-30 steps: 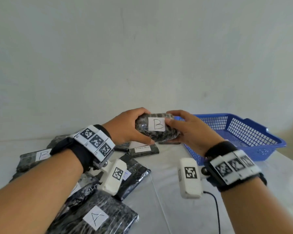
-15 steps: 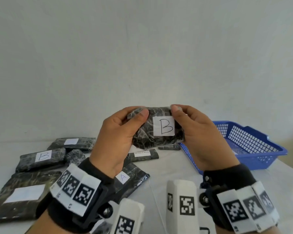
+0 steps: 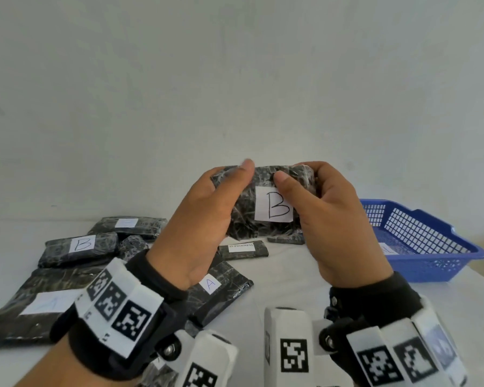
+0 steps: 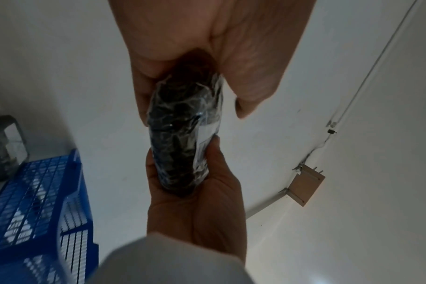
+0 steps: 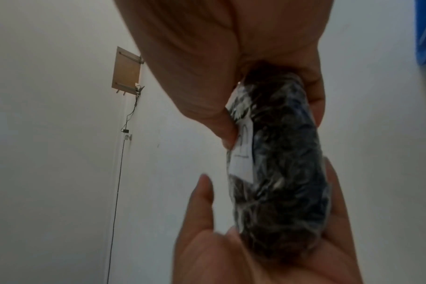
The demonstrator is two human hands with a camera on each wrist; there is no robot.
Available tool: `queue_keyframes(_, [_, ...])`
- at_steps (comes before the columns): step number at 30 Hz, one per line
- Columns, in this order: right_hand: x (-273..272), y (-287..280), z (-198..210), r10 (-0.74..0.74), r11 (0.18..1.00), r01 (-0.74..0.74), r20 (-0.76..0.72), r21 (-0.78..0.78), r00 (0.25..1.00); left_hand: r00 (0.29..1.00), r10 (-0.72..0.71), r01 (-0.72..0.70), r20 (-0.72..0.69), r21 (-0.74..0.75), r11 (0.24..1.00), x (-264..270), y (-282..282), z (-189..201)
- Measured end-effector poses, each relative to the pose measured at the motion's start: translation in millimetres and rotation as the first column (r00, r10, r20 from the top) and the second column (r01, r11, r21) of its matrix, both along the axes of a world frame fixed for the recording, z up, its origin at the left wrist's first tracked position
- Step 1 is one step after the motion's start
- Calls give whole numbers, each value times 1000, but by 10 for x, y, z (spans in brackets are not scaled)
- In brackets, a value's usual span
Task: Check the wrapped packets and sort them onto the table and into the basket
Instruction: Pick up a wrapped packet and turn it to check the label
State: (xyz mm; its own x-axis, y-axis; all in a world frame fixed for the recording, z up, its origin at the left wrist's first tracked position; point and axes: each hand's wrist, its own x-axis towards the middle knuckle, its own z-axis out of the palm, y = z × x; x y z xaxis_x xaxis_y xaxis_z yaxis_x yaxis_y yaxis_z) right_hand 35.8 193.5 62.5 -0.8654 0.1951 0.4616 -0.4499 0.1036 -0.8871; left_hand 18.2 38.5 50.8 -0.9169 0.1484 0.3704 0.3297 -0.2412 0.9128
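Note:
I hold a black plastic-wrapped packet [image 3: 263, 219] upright in front of me, above the table; its white label reads B. My left hand [image 3: 229, 185] grips its left end, thumb over the top front edge. My right hand [image 3: 299, 177] grips the right end, its thumb touching the label's upper corner. The left wrist view shows the packet [image 4: 182, 134] edge-on between both palms, as does the right wrist view [image 5: 280, 163]. The blue mesh basket [image 3: 430, 266] stands at the right, partly behind my right hand, and appears again [image 4: 37, 201] low on the left.
On the white table to the left lie several wrapped packets: one labelled B [image 3: 78, 248], one labelled A [image 3: 218, 286], a large flat one [image 3: 39, 303], a small one marked IN PROGRESS [image 3: 242, 250]. A white label [image 3: 389, 248] shows inside the basket.
Both hands have lifted the B packet higher and nearer to my face, tilting it upright. The thumbs have shifted up along its front top edge.

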Motion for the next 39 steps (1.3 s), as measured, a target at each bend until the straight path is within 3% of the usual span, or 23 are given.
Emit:
queue_keyframes(7, [59, -4, 43, 89, 993, -87, 16, -75, 996, 991, 42, -38, -130, 38, 999, 62, 16, 38])
queue_keyframes(16, [43, -34, 24, 72, 996, -72, 3, -58, 997, 992, 5, -1, -122, 32, 999, 68, 28, 16])
queue_keyframes(26, [56, 25, 67, 132, 980, -133, -22, -147, 991, 994, 24, -20, -102, 45, 999, 28, -85, 56])
queue_keyframes(31, [5, 18, 38, 80, 975, -87, -43, -206, 996, 995, -95, 96, -42, 27, 995, 20, -86, 50])
queue_keyframes(34, [36, 24, 55, 139, 972, -144, -40, -184, 990, 995, -26, 28, -94, 18, 999, 1, -78, 37])
queue_keyframes(39, [1, -11, 15, 58, 979, -63, -31, -195, 998, 994, -2, -1, -106, -22, 1000, 0, -52, 25])
